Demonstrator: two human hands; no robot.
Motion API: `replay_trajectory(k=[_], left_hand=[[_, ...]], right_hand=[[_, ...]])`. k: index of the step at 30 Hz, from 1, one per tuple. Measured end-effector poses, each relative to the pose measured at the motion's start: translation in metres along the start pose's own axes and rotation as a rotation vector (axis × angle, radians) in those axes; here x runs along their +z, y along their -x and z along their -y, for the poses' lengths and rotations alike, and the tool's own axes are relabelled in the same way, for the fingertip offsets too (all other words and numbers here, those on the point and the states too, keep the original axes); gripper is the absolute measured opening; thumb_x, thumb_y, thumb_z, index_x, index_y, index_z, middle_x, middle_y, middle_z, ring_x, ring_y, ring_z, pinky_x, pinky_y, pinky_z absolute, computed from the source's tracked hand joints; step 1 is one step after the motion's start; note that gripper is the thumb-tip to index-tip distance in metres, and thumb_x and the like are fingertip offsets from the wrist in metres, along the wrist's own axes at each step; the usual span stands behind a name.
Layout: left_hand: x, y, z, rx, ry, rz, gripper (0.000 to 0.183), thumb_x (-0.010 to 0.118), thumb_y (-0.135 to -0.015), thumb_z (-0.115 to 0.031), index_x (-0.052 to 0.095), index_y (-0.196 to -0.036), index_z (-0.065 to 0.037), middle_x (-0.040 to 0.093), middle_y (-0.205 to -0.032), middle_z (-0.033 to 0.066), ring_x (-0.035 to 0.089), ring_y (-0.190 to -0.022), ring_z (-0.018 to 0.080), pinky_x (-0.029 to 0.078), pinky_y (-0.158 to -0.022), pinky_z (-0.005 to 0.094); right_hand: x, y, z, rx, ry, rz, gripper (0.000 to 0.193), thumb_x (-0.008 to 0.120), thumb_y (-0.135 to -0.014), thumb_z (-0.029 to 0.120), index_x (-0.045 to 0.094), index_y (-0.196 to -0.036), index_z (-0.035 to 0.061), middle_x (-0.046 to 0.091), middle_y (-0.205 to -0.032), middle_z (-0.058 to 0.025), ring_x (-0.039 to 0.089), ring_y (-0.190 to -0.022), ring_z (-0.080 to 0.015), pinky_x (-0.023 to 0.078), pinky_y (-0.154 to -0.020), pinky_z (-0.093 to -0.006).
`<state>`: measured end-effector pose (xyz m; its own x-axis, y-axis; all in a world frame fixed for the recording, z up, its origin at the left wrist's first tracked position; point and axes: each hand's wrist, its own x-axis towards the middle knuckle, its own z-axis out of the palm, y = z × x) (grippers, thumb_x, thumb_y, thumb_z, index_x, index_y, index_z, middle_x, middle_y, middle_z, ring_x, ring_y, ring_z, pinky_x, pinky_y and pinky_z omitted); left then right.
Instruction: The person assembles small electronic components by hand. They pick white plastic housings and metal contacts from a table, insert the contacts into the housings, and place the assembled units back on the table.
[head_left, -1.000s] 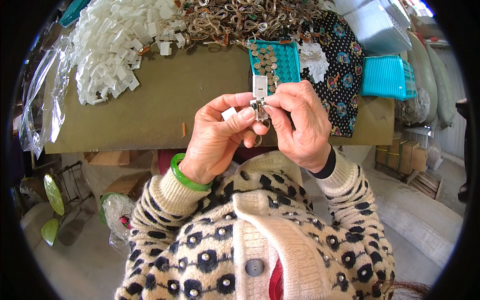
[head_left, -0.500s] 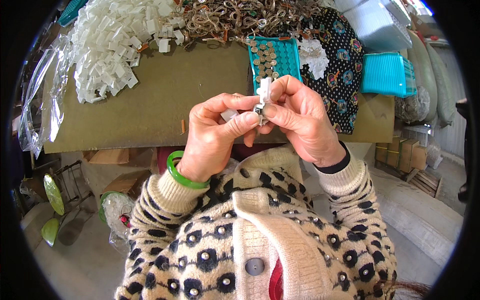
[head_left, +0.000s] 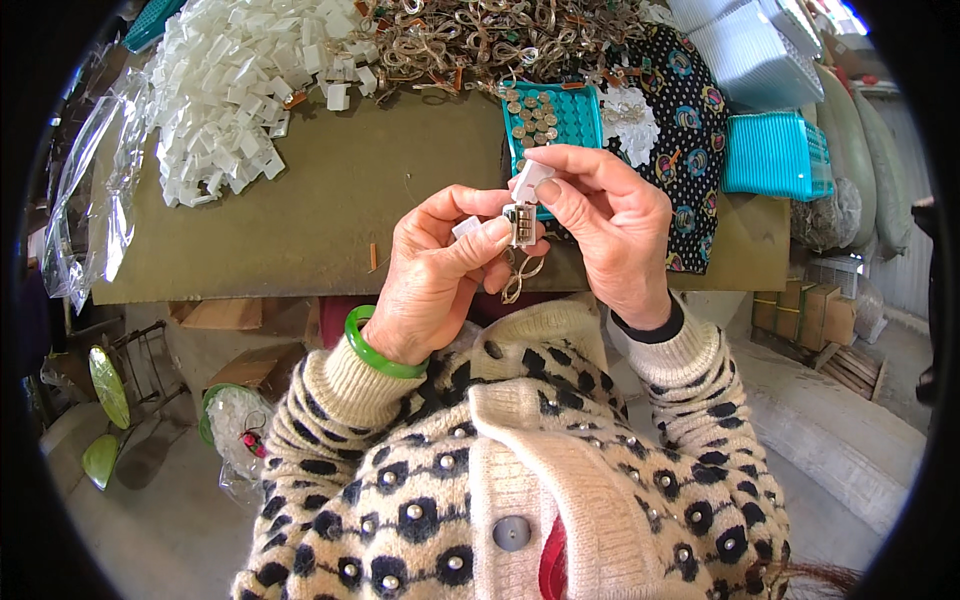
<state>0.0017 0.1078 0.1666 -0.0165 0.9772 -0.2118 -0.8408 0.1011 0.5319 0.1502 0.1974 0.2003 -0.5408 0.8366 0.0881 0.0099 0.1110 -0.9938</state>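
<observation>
Between my left thumb and fingers sits a small white battery box, its open side showing metallic parts. A loop of thin wire hangs below it. My left hand also has a second white plastic piece tucked behind the thumb. My right hand pinches a white plastic cover just above the box; whether the two are joined I cannot tell. Behind the hands, a turquoise tray carries round coin cells on its left side.
White plastic cases lie heaped at the far left, beside crumpled clear film. Coiled wires pile up at the back. On the right are patterned black cloth, white pieces and stacked turquoise trays.
The box has turned so its open side with metal parts now shows, and the wire loop has come into view below. My right hand has tilted the cover to the right.
</observation>
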Motion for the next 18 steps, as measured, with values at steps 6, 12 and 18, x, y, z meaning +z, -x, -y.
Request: replay_trajectory(k=[6,12,18], left_hand=[[-0.002,-0.001,-0.002,-0.064,0.077,0.069,0.016,0.065,-0.092,-0.005,0.062,-0.108,-0.002,0.069,-0.099,0.0154,0.07,-0.085,0.0195,0.048,-0.053,0.0224],[0.0,0.003,0.005,0.027,0.066,0.032,0.017,0.066,-0.091,-0.003,0.062,-0.107,-0.003,0.069,-0.096,0.0147,0.063,-0.069,0.0145,0.048,-0.054,0.0229],[0.002,0.003,0.007,0.052,0.039,-0.032,0.015,0.067,-0.09,-0.006,0.061,-0.104,-0.005,0.067,-0.092,0.0091,0.057,-0.061,0.0136,0.048,-0.053,0.0249]], right_hand=[[0.007,0.005,0.003,-0.112,0.085,-0.088,0.018,0.063,-0.091,-0.002,0.067,-0.108,-0.0009,0.069,-0.088,-0.0056,0.064,-0.072,-0.0072,0.053,-0.061,-0.0208],[0.012,0.007,0.001,-0.297,0.34,-0.12,0.011,0.062,-0.09,-0.006,0.063,-0.101,-0.0033,0.07,-0.095,-0.0128,0.067,-0.081,-0.0124,0.056,-0.066,-0.0249],[0.01,-0.001,-0.006,-0.605,0.284,0.069,0.025,0.057,-0.081,-0.014,0.062,-0.103,-0.0018,0.064,-0.101,-0.0147,0.064,-0.089,-0.0264,0.052,-0.078,-0.0345]])
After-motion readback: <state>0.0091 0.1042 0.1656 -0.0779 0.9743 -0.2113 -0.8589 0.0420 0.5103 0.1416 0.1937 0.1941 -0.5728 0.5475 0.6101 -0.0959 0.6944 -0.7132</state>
